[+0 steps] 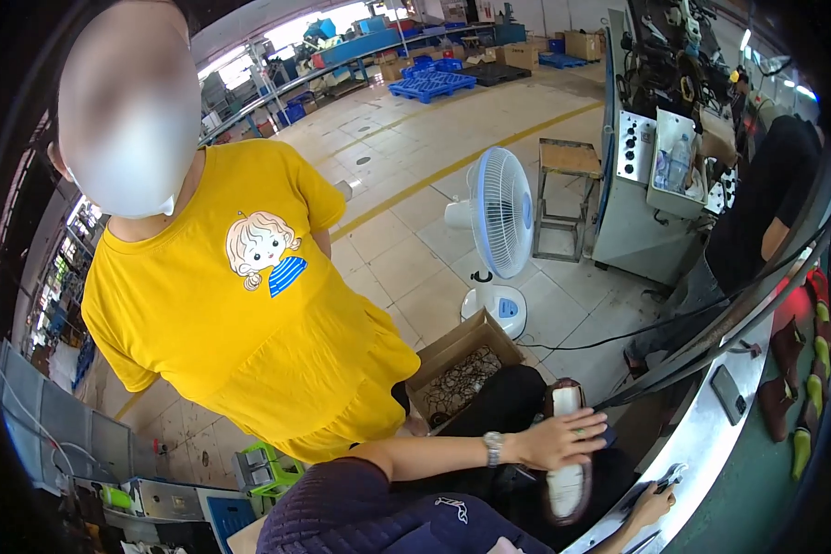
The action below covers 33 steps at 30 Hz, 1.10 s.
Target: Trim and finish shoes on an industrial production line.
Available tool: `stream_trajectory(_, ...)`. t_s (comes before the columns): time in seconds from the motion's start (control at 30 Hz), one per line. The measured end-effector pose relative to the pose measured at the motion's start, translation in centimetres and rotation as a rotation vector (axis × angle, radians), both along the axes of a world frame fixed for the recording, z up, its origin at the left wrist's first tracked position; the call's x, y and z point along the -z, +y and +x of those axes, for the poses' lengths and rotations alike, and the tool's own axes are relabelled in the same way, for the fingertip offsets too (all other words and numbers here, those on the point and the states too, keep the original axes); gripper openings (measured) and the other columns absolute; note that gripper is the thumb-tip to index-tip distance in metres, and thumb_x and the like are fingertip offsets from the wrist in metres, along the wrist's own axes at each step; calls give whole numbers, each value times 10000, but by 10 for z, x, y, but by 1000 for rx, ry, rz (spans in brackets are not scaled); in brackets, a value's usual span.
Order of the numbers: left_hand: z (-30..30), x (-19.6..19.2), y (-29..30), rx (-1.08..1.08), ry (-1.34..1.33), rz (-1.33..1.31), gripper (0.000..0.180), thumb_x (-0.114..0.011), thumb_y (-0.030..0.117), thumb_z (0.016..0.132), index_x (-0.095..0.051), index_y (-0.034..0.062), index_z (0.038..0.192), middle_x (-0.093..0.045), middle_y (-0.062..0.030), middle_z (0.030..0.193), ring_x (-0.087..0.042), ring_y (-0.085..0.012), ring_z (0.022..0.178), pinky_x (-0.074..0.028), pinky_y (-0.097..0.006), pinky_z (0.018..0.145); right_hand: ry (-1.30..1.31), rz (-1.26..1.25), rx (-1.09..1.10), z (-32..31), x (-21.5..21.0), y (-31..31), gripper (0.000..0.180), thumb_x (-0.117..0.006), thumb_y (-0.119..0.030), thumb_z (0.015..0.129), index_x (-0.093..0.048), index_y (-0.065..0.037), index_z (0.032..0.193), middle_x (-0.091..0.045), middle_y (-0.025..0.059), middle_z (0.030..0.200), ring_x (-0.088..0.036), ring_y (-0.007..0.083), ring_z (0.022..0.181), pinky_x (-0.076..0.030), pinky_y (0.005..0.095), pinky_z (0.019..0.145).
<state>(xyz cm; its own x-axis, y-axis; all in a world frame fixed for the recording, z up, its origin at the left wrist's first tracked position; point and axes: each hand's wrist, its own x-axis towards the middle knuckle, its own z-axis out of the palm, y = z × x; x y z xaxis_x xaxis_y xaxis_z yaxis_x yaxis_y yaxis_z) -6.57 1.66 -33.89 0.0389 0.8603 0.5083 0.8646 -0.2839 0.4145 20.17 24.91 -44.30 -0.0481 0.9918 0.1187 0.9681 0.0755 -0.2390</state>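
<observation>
Over my lap lies a brown shoe [566, 494] with a long pale face turned up; I cannot tell whether it is a finished shoe. My left hand [556, 441], with a watch [493, 449] on its wrist, rests flat across the middle of it, fingers stretched out. On the metal bench edge [711, 443] at the lower right is my right hand [654, 506]. Its fingers are curled at a small dark tool [672, 476], whose kind does not show clearly.
A person in a yellow shirt [249, 305] stands close at the left. A cardboard box [415, 374] of ring-like pieces sits by my legs, with a fan [503, 217] behind. A phone [728, 395] lies on the bench; brown shoe parts [777, 406] lie on the green surface beyond.
</observation>
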Motion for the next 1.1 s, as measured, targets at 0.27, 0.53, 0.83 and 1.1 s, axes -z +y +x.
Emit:
stream_trajectory(0.27, -13, -28, 108, -101, -84, -376, 444, -574, 293, 900, -572, -2, 1232, -625, -187, 1065, -571, -355, 1073, -422, -477, 932, 515, -87, -183, 52, 42, 42, 315, -495, -211, 875, -628, 38, 1017, -630, 205, 849, -639, 310, 820, -488, 427, 716)
stream_trajectory(0.53, -41, -15, 127, -95, -144, -411, 330, -548, 303, 936, -626, -17, 959, -632, -248, 772, -631, -411, 794, -483, -508, 697, 1636, -921, 107, 11, -97, -92, 354, -603, -189, 954, -520, -42, 1266, -663, 55, 810, -539, 72, 537, -390, 177, 452)
stream_trajectory(0.83, -41, 5, 148, -32, -238, -278, 375, -598, 386, 893, -690, 23, 920, -672, -202, 840, -653, -362, 812, -497, -460, 754, 1546, -873, -140, -7, -75, -105, 266, -508, -133, 960, -532, -20, 1200, -621, 78, 803, -600, 135, 685, -459, 279, 540)
stream_trajectory(1.1, -62, -47, 146, -308, -265, -661, 365, -642, 428, 853, -748, 79, 876, -696, -157, 825, -681, -306, 823, -530, -405, 721, 947, -994, -491, -62, -177, -60, 613, -539, -86, 956, -269, -73, 1507, -684, 105, 1001, -645, 163, 873, -485, 287, 801)
